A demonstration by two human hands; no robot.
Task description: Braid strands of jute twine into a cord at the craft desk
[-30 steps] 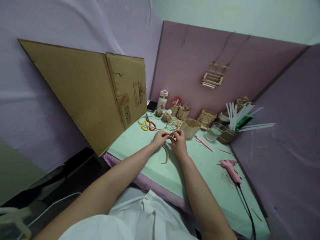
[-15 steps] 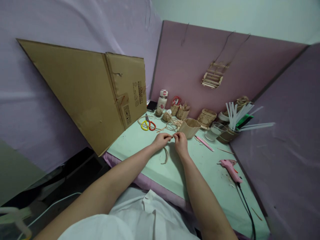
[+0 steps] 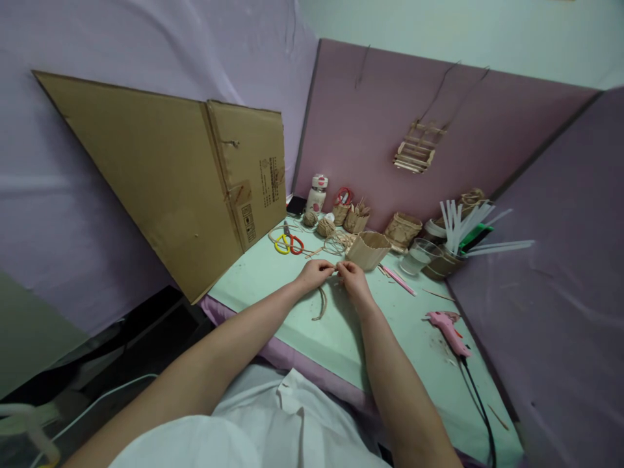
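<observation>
My left hand (image 3: 314, 274) and my right hand (image 3: 351, 277) meet over the table, fingertips pinched close together. Between them is a strand of brown twine (image 3: 322, 303), whose tail curls down under my left hand. The short stretch at the fingertips is mostly covered. Just behind my right hand stands a ribbed tan container (image 3: 369, 250). Scissors (image 3: 288, 244) with yellow and red handles lie beyond my left hand, near loose cord (image 3: 335, 244).
A pink glue gun (image 3: 448, 331) with a black cable lies at the right. Behind are a pink craft knife (image 3: 398, 281), a glass cup (image 3: 420, 255), a holder (image 3: 443, 263) of glue sticks, twine balls (image 3: 325, 227) and a bottle (image 3: 316, 194). Cardboard (image 3: 160, 175) leans at left.
My right hand has turned slightly, its wrist and forearm shifting a little to the right. My left hand stays nearly in place, and both keep their pinch.
</observation>
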